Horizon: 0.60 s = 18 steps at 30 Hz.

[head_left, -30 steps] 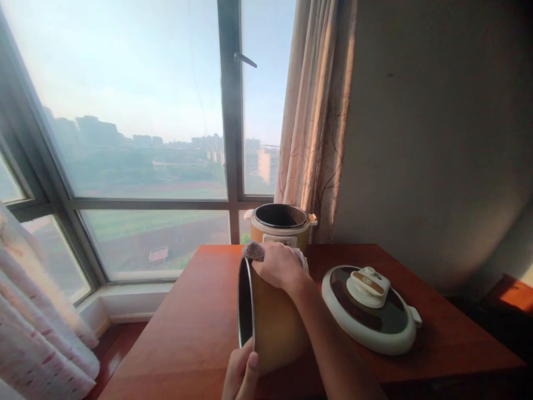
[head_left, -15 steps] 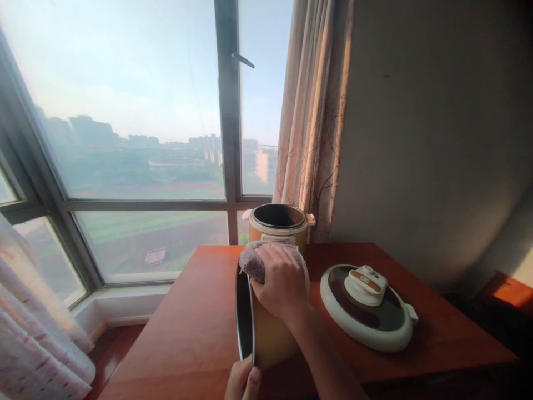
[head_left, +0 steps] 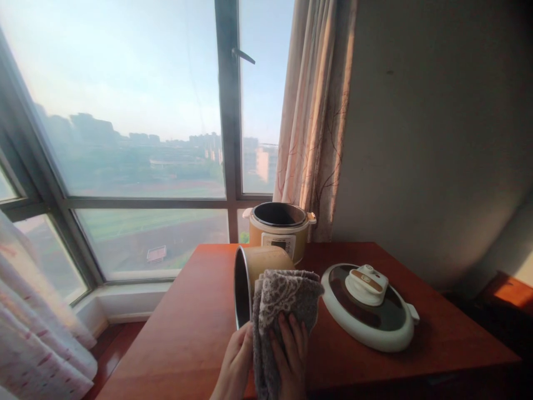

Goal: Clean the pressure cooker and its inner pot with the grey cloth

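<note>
A gold-coloured inner pot [head_left: 266, 256] with a dark inside lies tipped on its side above the table, its mouth facing left. My left hand [head_left: 235, 361] grips the pot's rim at its lower edge, thumb along the outside. Against the pot's outer wall, my right hand [head_left: 290, 353] presses a folded grey patterned cloth [head_left: 287, 294], its fingers lying over the fabric. The cloth covers much of the pot's near side. Behind the pot stands the pressure cooker body [head_left: 255, 236], lidless, with a control panel on its front.
The white-rimmed cooker lid [head_left: 387, 339] rests on the right part of the reddish wooden table [head_left: 179, 311]. Beyond the table are a large window [head_left: 145, 139] and a beige curtain [head_left: 308, 111]. A pale curtain [head_left: 37, 322] hangs at the left.
My right hand has moved with the cloth from the pot's top side down to its near, lower side. More of the cloth now shows, and the cooker's panel has come into view.
</note>
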Available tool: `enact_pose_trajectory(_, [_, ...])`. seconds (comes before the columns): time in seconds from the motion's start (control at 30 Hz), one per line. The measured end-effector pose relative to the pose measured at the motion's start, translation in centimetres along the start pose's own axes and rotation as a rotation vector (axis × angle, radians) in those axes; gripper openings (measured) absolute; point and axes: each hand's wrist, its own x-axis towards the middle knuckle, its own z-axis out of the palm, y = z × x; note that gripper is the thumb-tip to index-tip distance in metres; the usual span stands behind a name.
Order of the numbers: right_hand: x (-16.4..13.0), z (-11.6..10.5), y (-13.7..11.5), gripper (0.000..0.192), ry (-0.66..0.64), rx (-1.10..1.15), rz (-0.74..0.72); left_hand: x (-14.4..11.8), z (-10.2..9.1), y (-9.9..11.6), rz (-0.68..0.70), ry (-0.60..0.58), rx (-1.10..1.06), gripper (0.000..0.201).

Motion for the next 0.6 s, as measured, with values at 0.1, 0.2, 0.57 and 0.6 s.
enact_pose_trajectory(0.1, [-2.1,1.0,0.5,0.05,-0.005,-0.027,0.004,0.0,0.3,0.5,-0.04,-0.055,0.021,0.071])
enact_pose_trajectory(0.2, [0.1,0.5,1.1,0.046,-0.006,0.014,0.003,-0.3,0.3,0.7,-0.052,-0.077,0.048,0.07])
enact_pose_trajectory(0.57, [18.8,-1.9,4.0,0.053,-0.459,0.295,0.143,-2.1,0.3,-1.1,0.005,-0.135,0.155,0.054])
enact_pose_trajectory(0.6, [20.1,-1.5,4.0,0.047,-0.501,0.288,0.178,-2.3,0.4,-1.3,0.016,-0.116,0.167,0.053])
